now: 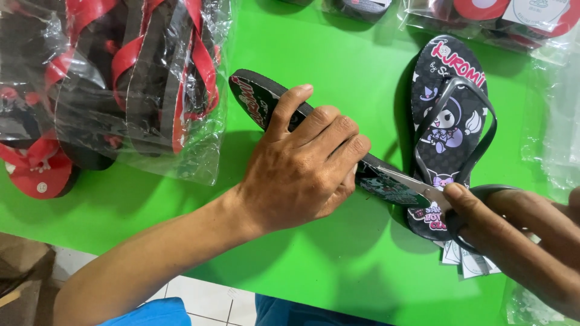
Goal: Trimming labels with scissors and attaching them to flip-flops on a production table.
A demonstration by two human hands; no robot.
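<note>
Bright green and smooth, the surface (338, 60) fills most of the head view, with pale floor tiles (205, 299) showing past its near edge. Of the two hands, the left hand (302, 172) reaches in from the lower left on a bare forearm, knuckles up, fingers curled down over a black flip-flop (257, 99) that it presses and grips at its middle; the thumb lies stretched along the sole toward the toe end. That sandal runs slantwise, its toe end pointing up and left, its printed top face partly showing on either side of the hand. The right hand (519, 238) comes in from the lower right edge, closed round the dark loop handles of a pair of scissors (417, 187), whose metal blades point left and meet the sandal just beside the left hand's fingertips.

Behind the scissors lies a second black flip-flop (450, 127), flat on its sole, with a cartoon print and thin grey straps. Small paper tags (462, 259) lie at its heel end, by the right hand. At upper left, clear crinkled plastic bags (139, 78) hold black sandals with red straps, and a red sandal (39, 175) pokes out beneath them. More bagged goods (513, 18) line the top right edge.
</note>
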